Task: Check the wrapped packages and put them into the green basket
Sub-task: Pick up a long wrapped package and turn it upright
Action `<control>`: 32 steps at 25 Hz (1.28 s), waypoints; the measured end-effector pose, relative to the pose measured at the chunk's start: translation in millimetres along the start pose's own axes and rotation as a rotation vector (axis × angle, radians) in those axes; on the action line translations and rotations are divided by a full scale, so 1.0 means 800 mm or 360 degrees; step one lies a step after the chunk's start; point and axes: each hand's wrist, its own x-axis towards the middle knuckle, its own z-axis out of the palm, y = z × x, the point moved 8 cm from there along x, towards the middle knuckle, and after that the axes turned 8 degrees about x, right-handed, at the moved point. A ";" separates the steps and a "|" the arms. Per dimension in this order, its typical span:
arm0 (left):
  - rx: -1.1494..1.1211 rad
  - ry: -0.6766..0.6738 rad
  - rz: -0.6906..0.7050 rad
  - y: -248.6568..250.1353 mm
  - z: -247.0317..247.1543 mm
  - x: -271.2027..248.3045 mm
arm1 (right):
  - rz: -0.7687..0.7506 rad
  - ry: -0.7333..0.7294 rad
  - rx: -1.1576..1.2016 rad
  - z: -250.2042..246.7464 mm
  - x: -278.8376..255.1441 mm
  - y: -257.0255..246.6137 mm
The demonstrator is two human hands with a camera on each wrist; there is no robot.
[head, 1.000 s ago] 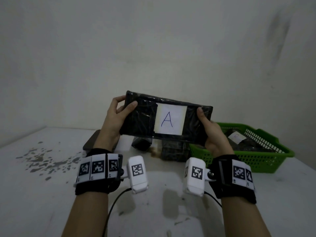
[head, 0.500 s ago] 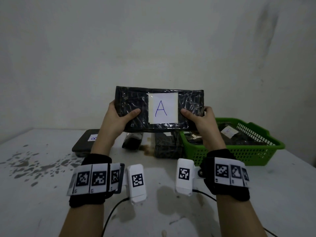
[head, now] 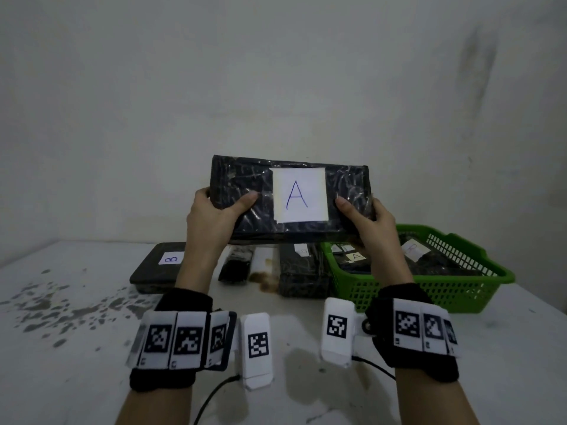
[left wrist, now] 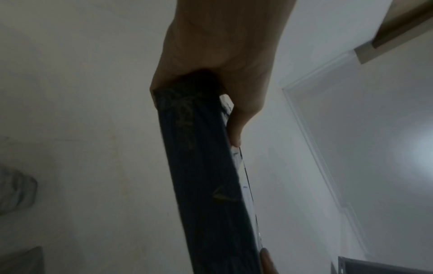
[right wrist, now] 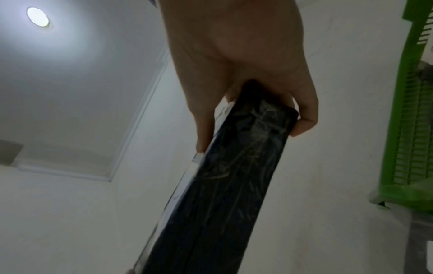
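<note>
I hold a black wrapped package [head: 245, 185] upright above the table, its white label with the letter A [head: 299, 194] facing me. My left hand [head: 214, 213] grips its left end, thumb on the front. My right hand [head: 368, 219] grips the right end the same way. The wrist views show the package's edge [left wrist: 203, 166] [right wrist: 225, 194] between thumb and fingers of the left hand [left wrist: 222, 64] and the right hand [right wrist: 246, 64]. The green basket [head: 460, 289] stands at the right on the table and holds several wrapped packages, one labelled A [head: 356, 256].
On the white table [head: 76, 348] behind my hands lie a flat dark package labelled B [head: 159, 266], a small black package [head: 236, 266] and a dark wrapped block [head: 302, 274]. A brown stain sits between them. Grey speckles mark the table's left. A wall stands close behind.
The package has been tilted from slanted to level and raised slightly, with its label square to me. Both hands shifted to the lower corners, thumbs nearer the label.
</note>
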 end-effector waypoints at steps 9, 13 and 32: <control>-0.0210 -0.0300 -0.0040 0.002 0.011 0.001 | 0.0102 -0.0087 0.0085 -0.019 0.007 -0.005; -0.0188 -0.0469 0.0101 0.015 0.011 -0.007 | 0.0187 -0.0299 0.0397 0.004 -0.005 -0.011; -0.0915 -0.0362 0.0327 0.047 -0.017 -0.015 | 0.0135 -0.0313 0.0446 0.019 -0.012 -0.032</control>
